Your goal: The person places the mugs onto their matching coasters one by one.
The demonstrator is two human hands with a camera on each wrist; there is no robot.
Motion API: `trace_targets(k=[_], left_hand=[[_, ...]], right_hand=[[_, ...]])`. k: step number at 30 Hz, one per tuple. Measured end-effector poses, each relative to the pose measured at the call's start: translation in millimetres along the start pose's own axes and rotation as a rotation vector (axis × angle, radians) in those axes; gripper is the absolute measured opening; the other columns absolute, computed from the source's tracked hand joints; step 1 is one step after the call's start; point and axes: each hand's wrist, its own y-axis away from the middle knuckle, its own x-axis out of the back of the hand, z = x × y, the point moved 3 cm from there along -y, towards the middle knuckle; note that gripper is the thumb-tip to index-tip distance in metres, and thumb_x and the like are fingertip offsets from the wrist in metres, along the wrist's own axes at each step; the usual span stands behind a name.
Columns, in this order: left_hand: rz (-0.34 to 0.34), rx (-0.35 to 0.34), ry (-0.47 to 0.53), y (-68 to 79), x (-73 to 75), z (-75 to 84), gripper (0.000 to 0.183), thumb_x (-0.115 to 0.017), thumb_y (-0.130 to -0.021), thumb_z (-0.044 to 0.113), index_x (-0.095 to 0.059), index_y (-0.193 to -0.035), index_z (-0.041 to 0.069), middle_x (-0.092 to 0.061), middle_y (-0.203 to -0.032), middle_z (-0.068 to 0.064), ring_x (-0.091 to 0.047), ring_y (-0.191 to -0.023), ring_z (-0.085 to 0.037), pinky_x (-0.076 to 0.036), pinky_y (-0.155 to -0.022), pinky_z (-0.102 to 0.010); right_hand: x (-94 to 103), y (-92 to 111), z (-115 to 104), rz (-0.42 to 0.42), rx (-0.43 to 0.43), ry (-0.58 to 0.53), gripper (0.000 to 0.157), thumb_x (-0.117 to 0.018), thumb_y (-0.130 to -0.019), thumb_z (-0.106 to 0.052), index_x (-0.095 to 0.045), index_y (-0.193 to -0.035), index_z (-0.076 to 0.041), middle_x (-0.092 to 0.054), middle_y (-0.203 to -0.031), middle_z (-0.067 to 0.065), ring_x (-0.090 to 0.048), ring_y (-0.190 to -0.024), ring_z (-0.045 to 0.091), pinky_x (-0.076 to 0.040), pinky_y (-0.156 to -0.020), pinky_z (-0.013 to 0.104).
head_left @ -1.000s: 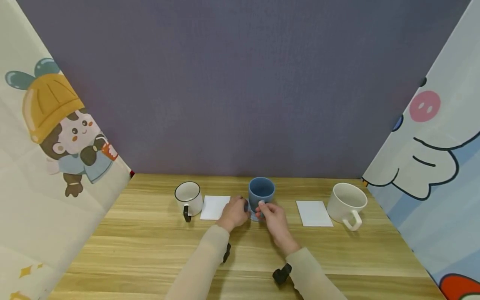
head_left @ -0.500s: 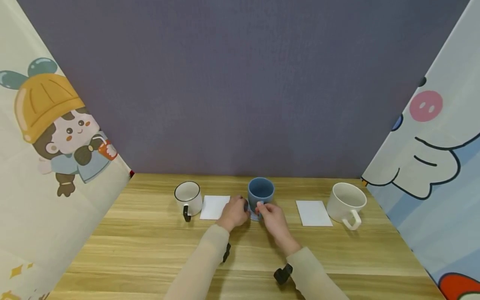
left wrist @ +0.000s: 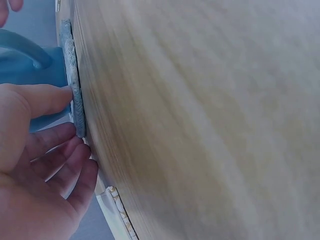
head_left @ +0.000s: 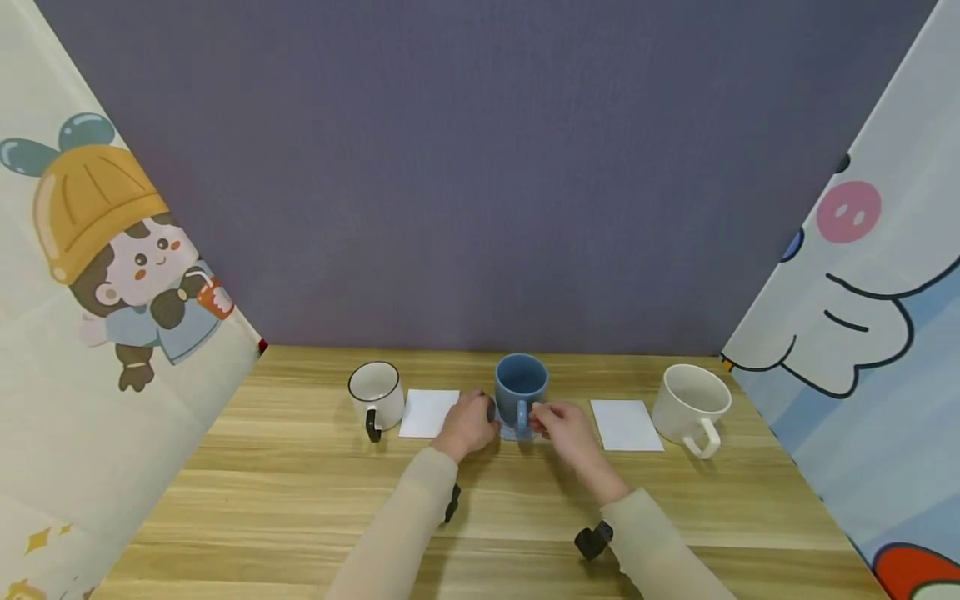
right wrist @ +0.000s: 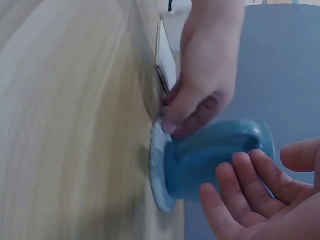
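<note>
A blue mug [head_left: 521,385] stands upright on a light blue, round coaster [head_left: 516,432] in the middle of the table, its handle [head_left: 522,417] facing me. My left hand [head_left: 468,426] holds the coaster's left edge; in the left wrist view the thumb [left wrist: 50,99] lies on its rim with the fingertips close by. To the right of the mug is my right hand [head_left: 567,429], its fingers loosely bent and apart from the handle. In the right wrist view these fingers [right wrist: 245,185] hold nothing, and the coaster [right wrist: 161,172] lies under the mug [right wrist: 200,172].
A white mug with a black rim [head_left: 377,397] stands at the left, beside a white square [head_left: 429,413]. Another white square [head_left: 627,425] lies right of centre, next to a wide cream mug [head_left: 690,403]. A grey panel [head_left: 480,183] rises behind the wooden table [head_left: 300,500].
My right hand has let go of the blue mug's handle and shifted to the right, so the handle now shows. The left hand stays at the coaster.
</note>
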Motion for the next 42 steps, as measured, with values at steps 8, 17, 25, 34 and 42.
trace_targets(k=[8, 17, 25, 34, 42], left_hand=[[-0.024, 0.005, 0.018, 0.7, 1.3, 1.3, 0.028, -0.075, -0.089, 0.019, -0.072, -0.110, 0.001, -0.062, -0.111, -0.010, -0.061, -0.106, -0.031, -0.053, -0.090, -0.046], [-0.022, 0.006, 0.029, 0.5, -0.3, 1.5, 0.029, -0.075, -0.089, 0.019, -0.072, -0.111, 0.000, -0.062, -0.112, -0.010, -0.061, -0.109, -0.033, -0.052, -0.092, -0.047], [-0.029, 0.022, 0.033, 2.0, -0.6, 3.0, 0.029, -0.074, -0.090, 0.018, -0.071, -0.113, 0.000, -0.062, -0.113, -0.010, -0.061, -0.110, -0.033, -0.052, -0.092, -0.047], [-0.005, 0.023, 0.014, 0.4, -1.1, 4.1, 0.024, -0.073, -0.089, 0.018, -0.072, -0.108, 0.002, -0.063, -0.112, -0.010, -0.062, -0.106, -0.032, -0.053, -0.089, -0.047], [-0.004, 0.016, 0.008, 1.2, -0.8, 2.6, 0.023, -0.073, -0.090, 0.018, -0.072, -0.107, 0.002, -0.062, -0.110, -0.010, -0.062, -0.105, -0.032, -0.053, -0.088, -0.047]], right_hand=[[26.1, 3.4, -7.7, -0.003, 0.026, 0.095, 0.026, -0.056, -0.104, -0.015, -0.071, -0.101, 0.006, -0.072, -0.092, 0.014, -0.066, -0.086, 0.021, -0.055, -0.082, 0.040], [55.8, 10.5, -10.8, 0.024, 0.107, 0.297, 0.026, -0.059, -0.103, -0.022, -0.075, -0.103, -0.002, -0.073, -0.094, 0.006, -0.066, -0.090, 0.021, -0.051, -0.079, 0.038], [72.1, 18.9, -6.9, 0.054, 0.182, 0.430, 0.026, -0.060, -0.103, -0.025, -0.075, -0.105, -0.003, -0.073, -0.093, 0.006, -0.066, -0.086, 0.020, -0.051, -0.080, 0.041], [91.9, 27.3, 0.6, 0.102, 0.260, 0.510, 0.017, -0.064, -0.100, -0.016, -0.073, -0.102, -0.002, -0.072, -0.093, 0.007, -0.068, -0.090, 0.026, -0.052, -0.082, 0.046], [105.6, 38.8, 4.3, 0.182, 0.470, 0.673, 0.004, -0.072, -0.090, -0.007, -0.072, -0.090, -0.003, -0.069, -0.089, 0.007, -0.067, -0.086, 0.027, -0.053, -0.077, 0.048]])
